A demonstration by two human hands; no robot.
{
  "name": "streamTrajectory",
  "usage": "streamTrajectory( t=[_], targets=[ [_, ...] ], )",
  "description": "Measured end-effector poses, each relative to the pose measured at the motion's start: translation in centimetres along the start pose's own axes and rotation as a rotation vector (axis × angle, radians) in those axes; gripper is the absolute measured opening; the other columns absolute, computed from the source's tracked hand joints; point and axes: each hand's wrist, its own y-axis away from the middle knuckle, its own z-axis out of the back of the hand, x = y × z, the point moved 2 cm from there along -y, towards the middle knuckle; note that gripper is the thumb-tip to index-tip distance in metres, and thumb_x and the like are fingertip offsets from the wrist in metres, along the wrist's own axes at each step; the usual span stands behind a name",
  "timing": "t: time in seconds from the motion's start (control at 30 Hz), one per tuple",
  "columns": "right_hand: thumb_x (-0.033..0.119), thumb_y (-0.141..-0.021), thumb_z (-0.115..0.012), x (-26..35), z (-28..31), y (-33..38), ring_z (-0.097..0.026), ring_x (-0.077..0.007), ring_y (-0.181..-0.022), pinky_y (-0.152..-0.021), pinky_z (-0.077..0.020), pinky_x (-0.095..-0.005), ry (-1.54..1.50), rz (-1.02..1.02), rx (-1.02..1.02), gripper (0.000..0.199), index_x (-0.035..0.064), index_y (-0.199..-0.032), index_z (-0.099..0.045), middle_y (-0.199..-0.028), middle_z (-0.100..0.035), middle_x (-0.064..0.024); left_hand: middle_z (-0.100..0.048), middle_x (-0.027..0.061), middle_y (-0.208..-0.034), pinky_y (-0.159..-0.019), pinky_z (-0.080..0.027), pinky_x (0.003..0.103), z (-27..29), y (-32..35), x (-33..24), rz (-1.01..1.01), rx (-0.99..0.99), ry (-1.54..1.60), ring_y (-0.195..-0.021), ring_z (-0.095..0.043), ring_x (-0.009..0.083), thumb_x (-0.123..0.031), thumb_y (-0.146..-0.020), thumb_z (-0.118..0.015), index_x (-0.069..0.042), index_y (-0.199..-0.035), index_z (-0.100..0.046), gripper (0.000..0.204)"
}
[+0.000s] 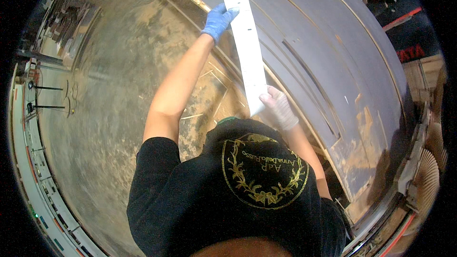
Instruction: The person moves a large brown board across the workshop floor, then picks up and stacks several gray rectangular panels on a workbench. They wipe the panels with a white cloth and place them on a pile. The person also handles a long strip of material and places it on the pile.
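Observation:
A long white sheet of paper [249, 50] with small dark printed marks is stretched between my hands, in front of my body. My left hand [219, 21], in a blue glove, pinches its far end along the left edge. In a pale whitish glove, my right hand [280, 108] grips the near end from the right, thumb on top. The near end curls slightly. Beneath and to the right of the sheet lies a wide grey work surface [328, 43] with wood-coloured edges and long grooves.
Thin wood offcuts [193, 116] and sawdust lie on the concrete floor [109, 128] to my left. A dark narrow strip [309, 81] runs along the grey surface. Stacked boards [59, 16] stand far left, and a long pale machine [43, 171] lines the left side.

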Motion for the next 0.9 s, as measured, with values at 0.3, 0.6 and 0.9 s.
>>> streamTrajectory(
  t=[0.3,0.6,0.9],
  targets=[
    [0.014,-0.081,-0.055,1.3,-0.2,0.8,-0.055,-0.0091,-0.085,-0.078,-0.0446,-0.0246,0.0,0.006,-0.031,0.034,-0.0043,-0.109,-0.056,-0.095,-0.061,-0.0032,-0.062,0.0049,-0.094,-0.071,-0.048,0.025,-1.2,-0.4,2.8,0.193,0.137,0.074,-0.083,-0.058,0.0125,-0.028,-0.081,-0.064,-0.005,-0.11,-0.058,0.037],
    [0.015,-0.082,-0.055,1.8,0.3,1.7,-0.054,-0.0097,-0.089,-0.082,-0.0434,-0.0256,0.084,0.011,-0.047,0.035,-0.0051,-0.111,-0.054,-0.098,-0.06,-0.004,-0.062,0.0056,-0.102,-0.081,-0.046,0.026,-3.4,3.0,2.4,0.111,0.233,0.015,-0.092,-0.056,0.013,-0.019,-0.081,-0.065,-0.003,-0.112,-0.058,0.036],
    [0.012,-0.082,-0.056,1.7,0.2,2.5,-0.056,-0.0087,-0.08,-0.072,-0.0468,-0.0249,0.167,0.005,-0.125,0.029,-0.0037,-0.106,-0.057,-0.09,-0.062,-0.003,-0.062,0.0048,-0.101,-0.079,-0.046,0.025,-3.6,3.1,2.2,0.052,0.186,0.077,-0.09,-0.056,0.0122,-0.015,-0.082,-0.062,-0.002,-0.112,-0.058,0.033]
  ],
)
